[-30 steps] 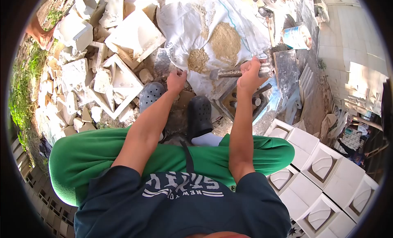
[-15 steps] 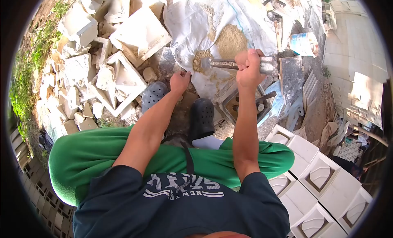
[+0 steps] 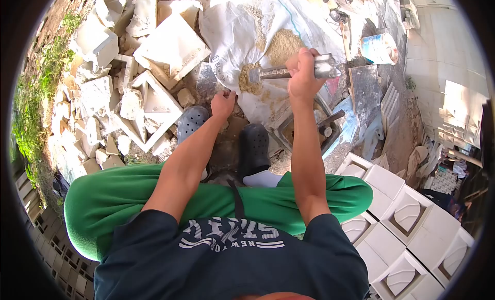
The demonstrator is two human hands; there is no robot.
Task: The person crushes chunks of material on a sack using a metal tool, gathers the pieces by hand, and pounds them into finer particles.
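Gripping the tool (image 3: 276, 73), the right hand (image 3: 304, 77) points it leftward to the small pile (image 3: 246, 84). The left hand (image 3: 223, 104), grip unclear, is nearer.

Both arms (image 3: 309, 166) extended forward; right hand (image 3: 304, 78) clenched in a fist, left hand (image 3: 223, 105) lower, fingers (image 3: 228, 95) curled.

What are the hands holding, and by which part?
Right hand holds the tool by its shaft, near the thick end. Left hand, near the sack: cannot tell.
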